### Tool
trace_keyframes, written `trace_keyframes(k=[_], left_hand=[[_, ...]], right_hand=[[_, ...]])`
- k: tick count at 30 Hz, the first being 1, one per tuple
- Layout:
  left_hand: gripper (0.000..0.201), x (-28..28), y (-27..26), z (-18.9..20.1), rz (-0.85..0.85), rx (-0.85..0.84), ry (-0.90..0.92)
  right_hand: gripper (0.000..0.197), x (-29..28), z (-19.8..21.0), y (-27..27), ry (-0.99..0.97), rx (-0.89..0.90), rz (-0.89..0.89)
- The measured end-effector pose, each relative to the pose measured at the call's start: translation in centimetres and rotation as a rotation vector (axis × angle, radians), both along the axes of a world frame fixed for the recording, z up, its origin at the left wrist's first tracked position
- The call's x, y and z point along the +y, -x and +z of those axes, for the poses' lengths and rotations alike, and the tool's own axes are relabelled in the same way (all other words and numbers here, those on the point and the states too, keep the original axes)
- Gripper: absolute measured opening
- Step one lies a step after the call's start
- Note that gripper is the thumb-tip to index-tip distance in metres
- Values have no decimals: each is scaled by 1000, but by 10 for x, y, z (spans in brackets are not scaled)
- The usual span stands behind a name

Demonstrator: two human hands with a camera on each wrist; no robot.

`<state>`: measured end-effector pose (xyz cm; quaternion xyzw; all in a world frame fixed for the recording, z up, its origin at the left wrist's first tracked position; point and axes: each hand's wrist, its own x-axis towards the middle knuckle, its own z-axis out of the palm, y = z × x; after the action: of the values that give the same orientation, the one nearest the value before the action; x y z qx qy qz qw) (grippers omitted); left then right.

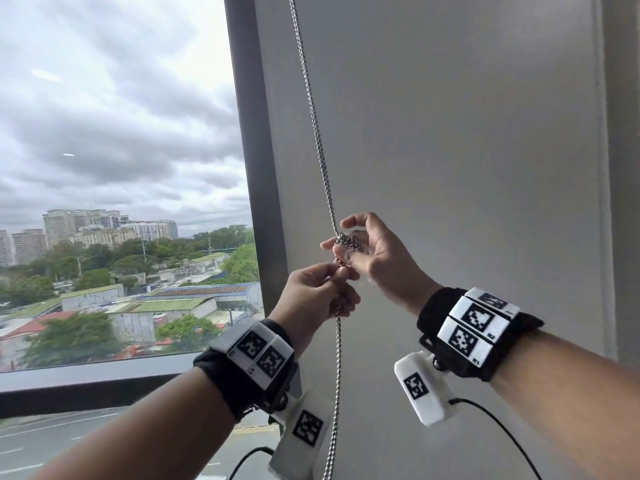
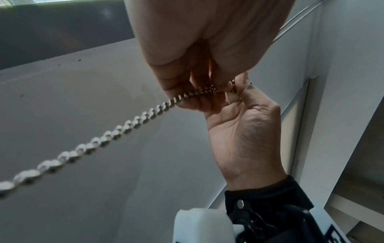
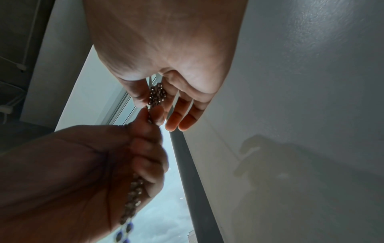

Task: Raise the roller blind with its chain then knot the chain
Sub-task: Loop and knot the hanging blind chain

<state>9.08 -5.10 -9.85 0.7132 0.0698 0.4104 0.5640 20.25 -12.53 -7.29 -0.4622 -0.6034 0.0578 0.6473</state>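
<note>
A silver ball chain (image 1: 318, 143) hangs down in front of the white wall, beside the dark window frame (image 1: 258, 168). At hand height it is bunched into a small tangle of beads (image 1: 349, 242). My right hand (image 1: 374, 252) pinches that bunch between thumb and fingers; the same clump of beads (image 3: 157, 95) shows in the right wrist view. Just below, my left hand (image 1: 318, 292) grips the chain (image 2: 145, 115) with curled fingers, and the doubled strands drop down past my left wrist. The roller blind itself is out of view.
The window (image 1: 121, 168) on the left looks over buildings and trees, with a grey sill (image 1: 104, 375) below. The plain white wall (image 1: 467, 150) fills the right. Black cables (image 1: 502, 434) trail from the cameras on both wrists.
</note>
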Motion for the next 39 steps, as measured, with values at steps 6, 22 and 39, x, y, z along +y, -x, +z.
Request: trace_keyframes(k=[6,22,39], left_hand=[[16,3,4,18,127,30,-114],[13,8,7,76,192,-215,29],[25,34,40,76,-197,-240,135]], right_hand=[[25,-4,0,6,60,79,47],[47,0,-26,12,284,-27,74],[26,-37,12,-66,643,309,28]])
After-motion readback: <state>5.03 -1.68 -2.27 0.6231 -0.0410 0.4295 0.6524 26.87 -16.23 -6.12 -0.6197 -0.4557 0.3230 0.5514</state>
